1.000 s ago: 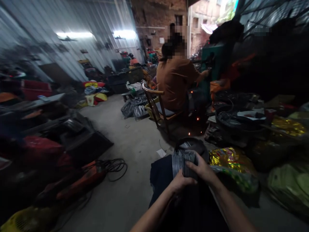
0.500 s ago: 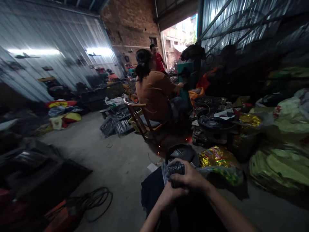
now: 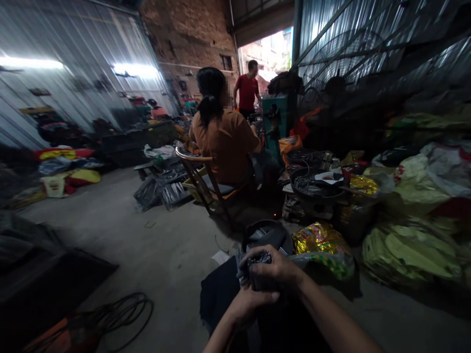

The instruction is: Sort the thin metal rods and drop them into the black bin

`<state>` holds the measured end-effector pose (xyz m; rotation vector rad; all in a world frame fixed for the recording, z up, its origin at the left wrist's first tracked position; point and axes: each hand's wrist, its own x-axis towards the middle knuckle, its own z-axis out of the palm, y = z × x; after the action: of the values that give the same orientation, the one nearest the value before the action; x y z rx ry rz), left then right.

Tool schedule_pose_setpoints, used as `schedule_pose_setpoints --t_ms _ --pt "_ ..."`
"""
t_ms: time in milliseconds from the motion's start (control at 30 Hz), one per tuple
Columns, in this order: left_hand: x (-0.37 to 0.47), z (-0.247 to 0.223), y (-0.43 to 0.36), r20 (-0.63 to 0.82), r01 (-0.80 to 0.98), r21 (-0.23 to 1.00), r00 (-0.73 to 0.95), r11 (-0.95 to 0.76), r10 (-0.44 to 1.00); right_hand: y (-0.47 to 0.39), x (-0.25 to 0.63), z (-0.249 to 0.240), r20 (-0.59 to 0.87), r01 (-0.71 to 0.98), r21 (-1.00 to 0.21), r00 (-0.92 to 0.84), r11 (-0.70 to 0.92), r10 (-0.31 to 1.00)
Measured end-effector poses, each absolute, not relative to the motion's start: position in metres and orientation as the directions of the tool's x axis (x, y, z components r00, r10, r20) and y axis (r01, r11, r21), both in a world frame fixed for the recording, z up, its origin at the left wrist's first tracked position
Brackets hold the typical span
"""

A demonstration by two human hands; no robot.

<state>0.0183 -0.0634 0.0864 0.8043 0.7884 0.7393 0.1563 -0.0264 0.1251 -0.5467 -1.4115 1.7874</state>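
Over my lap, my right hand (image 3: 281, 269) wraps round a bundle of thin dark metal rods (image 3: 260, 280), fingers on the far side and thumb across the front. The rod ends face up in a tight cluster. My left hand (image 3: 248, 303) grips the lower part of the same bundle, thumb stretched across toward the right; its other fingers are mostly hidden. A dark cloth (image 3: 219, 289) covers my leg under the hands. Just beyond them is a round black basin (image 3: 270, 228) with more metal rods inside.
A person in an orange-brown shirt (image 3: 224, 144) sits ahead on a wooden chair (image 3: 195, 158), near a green machine (image 3: 274, 115). Another person in red (image 3: 247, 93) stands behind. Gold packaging (image 3: 320, 238) and stacked yellowish sacks (image 3: 408, 250) lie right; coiled cable (image 3: 128, 314) lies left.
The bundle has turned in my hands, so its rod ends now face up toward me. My right fingers have shifted round it. The view has swung slightly right, and the standing person shows more fully.
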Motion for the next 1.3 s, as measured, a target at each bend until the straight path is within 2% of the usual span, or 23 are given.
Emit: schedule_pose_setpoints --t_ms 100,200,333,433,500,567,667,733,900,1100,1300 --pt "0.016 0.088 -0.063 -0.312 -0.251 0.857 0.446 0.451 0.839 -0.018 0.151 0.123 0.138 -0.333 -0.938 -0.61 -0.094 0.781" --pt "0.015 0.092 -0.06 -0.288 -0.244 0.875 0.429 0.417 0.856 -0.008 0.153 0.13 0.215 -0.321 -0.947 -0.559 0.03 0.801" --pt "0.016 0.093 -0.054 -0.283 -0.26 0.85 0.51 0.459 0.812 0.003 0.163 0.146 0.253 -0.071 -0.96 -0.638 0.271 0.727" --pt "0.015 0.09 -0.05 -0.26 -0.3 0.824 0.552 0.48 0.792 0.006 0.164 0.153 0.195 0.057 -0.942 -0.711 0.332 0.676" --pt "0.015 0.087 -0.049 -0.253 -0.317 0.824 0.537 0.47 0.805 0.007 0.159 0.15 0.182 0.052 -0.952 -0.699 0.303 0.692" --pt "0.015 0.084 -0.047 -0.269 -0.322 0.829 0.488 0.458 0.831 0.007 0.153 0.142 0.176 -0.028 -0.979 -0.618 0.203 0.766" --pt "0.016 0.082 -0.046 -0.32 -0.338 0.826 0.377 0.451 0.869 0.005 0.148 0.118 0.106 -0.188 -0.982 -0.396 0.032 0.912" --pt "0.017 0.081 -0.045 -0.339 -0.325 0.833 0.341 0.448 0.877 0.0 0.15 0.099 0.031 -0.208 -0.978 -0.26 -0.025 0.965" --pt "0.017 0.072 -0.038 -0.323 -0.336 0.843 0.307 0.42 0.895 -0.022 0.167 0.067 -0.091 -0.15 -0.982 -0.141 -0.112 0.986" --pt "0.022 0.062 -0.033 -0.346 -0.282 0.867 0.254 0.412 0.903 -0.031 0.182 0.071 -0.019 0.033 -0.999 -0.125 -0.015 0.992" --pt "0.028 0.057 -0.026 -0.34 -0.294 0.862 0.268 0.413 0.901 -0.03 0.189 0.063 -0.043 0.082 -0.996 -0.085 -0.036 0.995"
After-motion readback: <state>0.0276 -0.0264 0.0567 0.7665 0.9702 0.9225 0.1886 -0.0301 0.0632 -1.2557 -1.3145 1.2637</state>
